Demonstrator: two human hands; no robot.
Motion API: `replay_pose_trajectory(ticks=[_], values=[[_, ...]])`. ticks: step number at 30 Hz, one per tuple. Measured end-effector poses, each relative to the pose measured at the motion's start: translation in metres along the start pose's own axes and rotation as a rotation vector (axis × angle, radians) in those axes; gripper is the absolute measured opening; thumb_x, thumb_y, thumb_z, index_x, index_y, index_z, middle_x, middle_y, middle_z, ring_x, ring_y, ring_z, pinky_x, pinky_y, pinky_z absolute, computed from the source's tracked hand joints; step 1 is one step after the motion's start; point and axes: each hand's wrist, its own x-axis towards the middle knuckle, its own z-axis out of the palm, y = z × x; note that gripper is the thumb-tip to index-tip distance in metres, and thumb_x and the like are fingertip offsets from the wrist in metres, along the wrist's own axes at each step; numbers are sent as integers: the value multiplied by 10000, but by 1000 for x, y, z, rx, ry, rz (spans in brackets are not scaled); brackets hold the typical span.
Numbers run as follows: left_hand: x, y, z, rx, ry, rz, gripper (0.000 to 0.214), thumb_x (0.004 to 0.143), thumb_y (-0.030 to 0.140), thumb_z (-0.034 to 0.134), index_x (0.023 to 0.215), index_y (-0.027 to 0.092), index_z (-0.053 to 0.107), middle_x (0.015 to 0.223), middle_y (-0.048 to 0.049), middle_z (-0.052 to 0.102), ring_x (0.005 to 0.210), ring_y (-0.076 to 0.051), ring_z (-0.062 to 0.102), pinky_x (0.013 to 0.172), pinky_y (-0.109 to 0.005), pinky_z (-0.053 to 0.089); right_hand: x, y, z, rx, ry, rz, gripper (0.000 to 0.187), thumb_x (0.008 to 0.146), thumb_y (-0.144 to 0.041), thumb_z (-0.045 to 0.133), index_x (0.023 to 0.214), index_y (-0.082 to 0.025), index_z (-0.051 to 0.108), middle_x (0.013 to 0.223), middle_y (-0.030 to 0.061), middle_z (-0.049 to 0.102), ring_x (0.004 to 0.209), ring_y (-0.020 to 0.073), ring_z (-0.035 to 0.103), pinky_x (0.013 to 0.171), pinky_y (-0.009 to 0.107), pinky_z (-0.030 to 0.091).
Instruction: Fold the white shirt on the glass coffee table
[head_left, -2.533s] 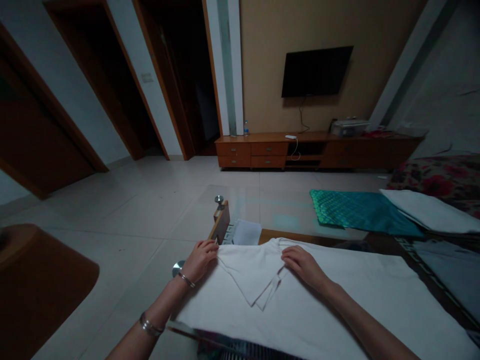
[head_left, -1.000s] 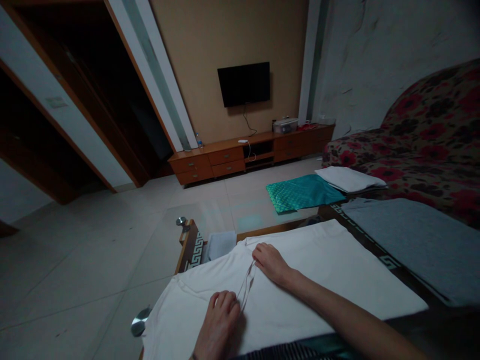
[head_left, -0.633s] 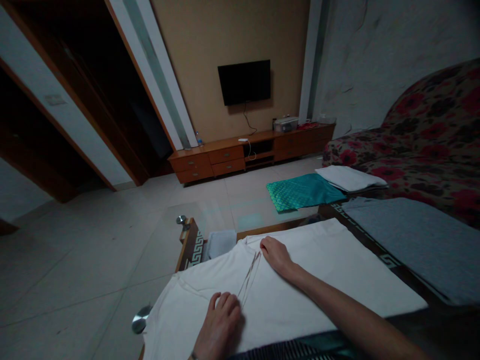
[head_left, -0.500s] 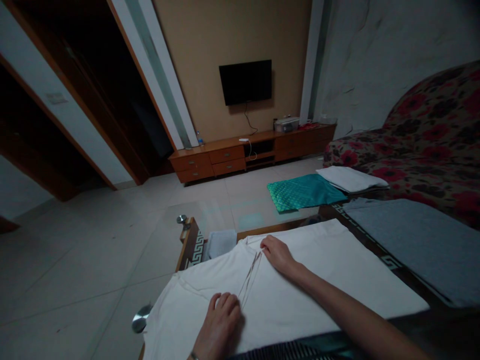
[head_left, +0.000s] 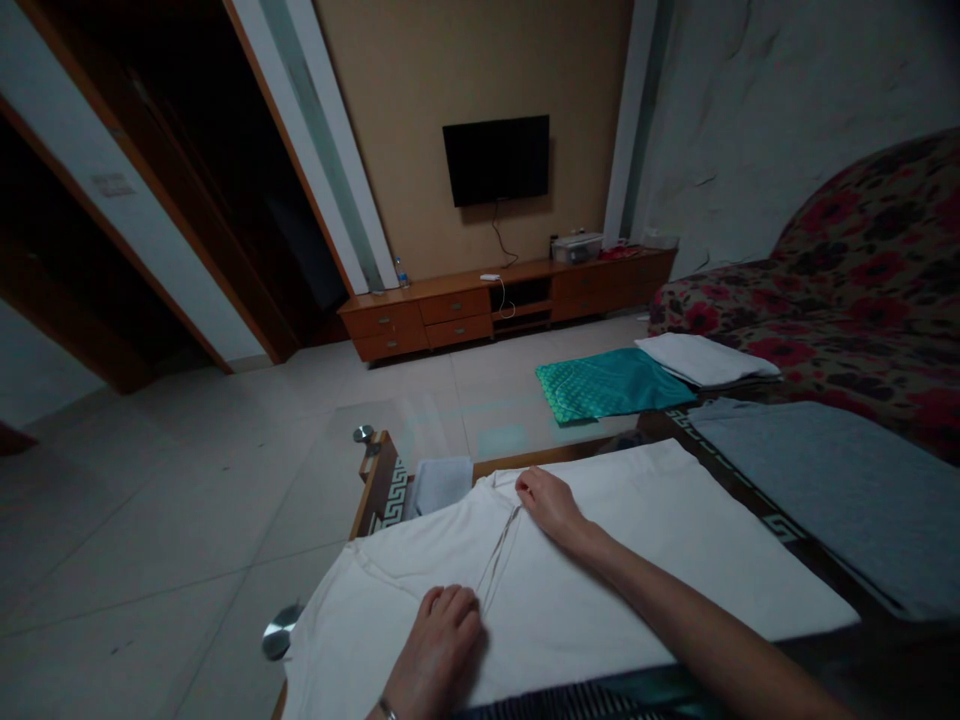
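Observation:
A white garment (head_left: 645,560) lies spread flat on a glass-topped table (head_left: 379,480). A folded edge runs across it from near to far. My left hand (head_left: 439,650) rests near the close end of that edge, fingers curled and pressed on the cloth. My right hand (head_left: 551,505) lies at the far end of the edge, fingers flat and pressing down on the fabric. Neither hand lifts the cloth.
A teal cloth (head_left: 607,385) and a folded white cloth (head_left: 705,358) lie at the table's far end. A grey garment (head_left: 817,480) lies on the right. A floral sofa (head_left: 847,300) stands beside it. A wooden TV cabinet (head_left: 495,300) lines the far wall.
Since 2.5 s ago the sleeve flap has been folded in over the body and the view has swung right. In the last second my right hand slid slightly farther along the edge.

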Motion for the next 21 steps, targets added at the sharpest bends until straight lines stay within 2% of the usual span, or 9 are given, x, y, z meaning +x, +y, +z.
replay_pose_trajectory(ticks=[3, 7, 12, 14, 17, 19, 21], values=[[0, 0, 1, -7, 26, 12, 172, 828, 59, 511, 872, 204, 593, 1023, -14, 578, 960, -175, 484, 916, -362, 356, 3, -11, 6, 26, -47, -22, 99, 837, -241, 553, 859, -183, 630, 949, 50, 620, 918, 167, 543, 775, 246, 368], [-1, 4, 3, 6, 45, -13, 189, 806, 37, 528, 876, 200, 595, 1037, -19, 583, 968, -183, 496, 887, -357, 392, 13, -18, 14, -11, -96, 4, 77, 798, -165, 555, 776, -166, 629, 890, 50, 621, 876, 161, 547, 753, 238, 374], [-4, 7, -3, 1, 65, -11, 195, 799, 41, 525, 872, 200, 612, 1038, -26, 610, 959, -170, 538, 882, -326, 442, 18, -25, 4, -55, -79, 15, 166, 819, -98, 487, 827, -141, 648, 888, 93, 638, 885, 194, 556, 781, 286, 392], [-3, 3, -7, 15, 107, 11, 237, 837, 68, 475, 951, 210, 627, 1091, -33, 626, 992, -163, 557, 881, -300, 459, 15, -31, 2, -48, -65, -62, 197, 851, -111, 472, 911, -151, 655, 962, 92, 646, 956, 197, 552, 848, 300, 397], [5, -11, -7, 163, 209, 28, 412, 895, 121, 390, 1252, 259, 542, 1337, -40, 536, 1201, -185, 489, 967, -337, 431, 6, -37, 13, -12, -42, -293, 255, 897, -195, 478, 1105, -164, 622, 1192, 94, 602, 1138, 202, 505, 986, 330, 374], [11, -23, 0, 297, 260, 47, 507, 893, 145, 389, 1377, 291, 428, 1449, -27, 422, 1315, -209, 389, 1030, -384, 373, 0, -37, 28, -13, -55, -393, 346, 910, -248, 483, 1234, -151, 557, 1352, 110, 502, 1278, 221, 411, 1067, 374, 328], [16, -34, 12, 384, 279, 82, 546, 884, 180, 410, 1417, 291, 376, 1474, -17, 383, 1342, -205, 358, 1064, -381, 323, -4, -35, 40, -23, -85, -413, 414, 922, -278, 468, 1311, -138, 494, 1432, 119, 419, 1355, 234, 322, 1107, 405, 293]])
